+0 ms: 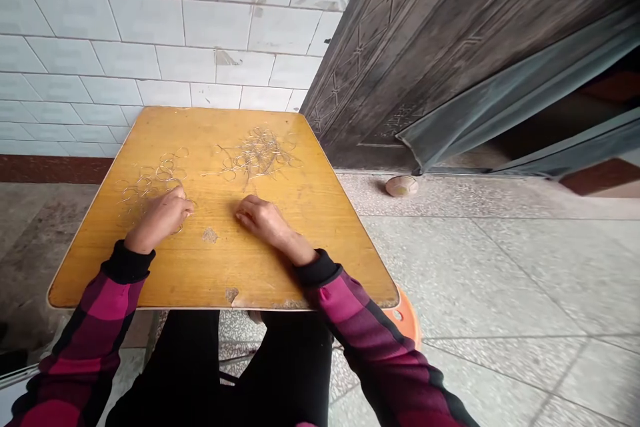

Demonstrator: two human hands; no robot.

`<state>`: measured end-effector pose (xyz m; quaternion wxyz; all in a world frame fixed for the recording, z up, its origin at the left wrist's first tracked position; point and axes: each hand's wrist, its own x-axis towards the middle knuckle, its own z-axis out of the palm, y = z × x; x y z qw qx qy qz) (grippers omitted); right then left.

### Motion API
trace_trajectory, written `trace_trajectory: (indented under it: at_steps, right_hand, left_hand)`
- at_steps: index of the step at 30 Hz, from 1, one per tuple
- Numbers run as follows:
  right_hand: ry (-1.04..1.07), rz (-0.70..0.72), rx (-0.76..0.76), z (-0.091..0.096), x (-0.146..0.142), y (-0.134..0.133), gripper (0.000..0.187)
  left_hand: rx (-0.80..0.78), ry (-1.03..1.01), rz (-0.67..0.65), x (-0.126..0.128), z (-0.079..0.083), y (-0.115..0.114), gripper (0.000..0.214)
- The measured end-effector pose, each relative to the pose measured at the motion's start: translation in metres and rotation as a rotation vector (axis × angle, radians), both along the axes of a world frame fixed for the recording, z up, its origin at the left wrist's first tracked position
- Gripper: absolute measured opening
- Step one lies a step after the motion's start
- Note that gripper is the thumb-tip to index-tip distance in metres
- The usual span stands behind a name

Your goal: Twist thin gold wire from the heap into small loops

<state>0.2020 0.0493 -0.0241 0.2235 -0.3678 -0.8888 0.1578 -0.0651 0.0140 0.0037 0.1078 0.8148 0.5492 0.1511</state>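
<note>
A loose pile of thin wire loops (263, 152) lies toward the back right of the yellow wooden table (215, 273). On the left side, more wire loops (165, 168) are spread out, partly covered by my left hand (167, 212). That hand is closed in a pinch, with a thin curve of wire showing at its fingertips and another just below it. My right hand (263, 219) rests low over the table in front of the pile, its fingers curled together. Whatever the right fingers may hold is hidden.
Behind the table stands a white tiled wall (160, 20). A dark carved door (360, 80) with a grey-green curtain (480, 100) is to the right. A round pale object (401, 186) lies on the floor near it. Part of an orange stool (407, 317) shows beside the table's right corner.
</note>
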Motion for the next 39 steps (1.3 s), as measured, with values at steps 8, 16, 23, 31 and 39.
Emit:
trace_trajectory:
  at_steps: [8, 16, 23, 31, 39]
  right_hand:
    - [0.003, -0.025, -0.019, 0.001, 0.002, 0.000, 0.015]
    - [0.405, 0.000, -0.216, -0.011, -0.008, -0.001, 0.027]
    - [0.727, 0.190, -0.602, -0.015, -0.022, -0.009, 0.029]
    - [0.888, 0.155, -0.839, -0.005, -0.012, -0.010, 0.032]
    - [0.975, 0.143, -0.910, 0.000, -0.009, -0.009, 0.033]
  left_hand:
    - [0.226, -0.754, 0.250, 0.007, 0.016, 0.002, 0.011]
    - [0.130, -1.042, 0.163, 0.019, 0.018, -0.004, 0.010]
    - [0.172, -0.552, -0.296, 0.054, 0.008, -0.019, 0.013]
    - [-0.053, -0.493, -0.069, 0.029, 0.007, -0.007, 0.046]
    - [0.065, -0.359, -0.009, 0.028, 0.005, -0.003, 0.045]
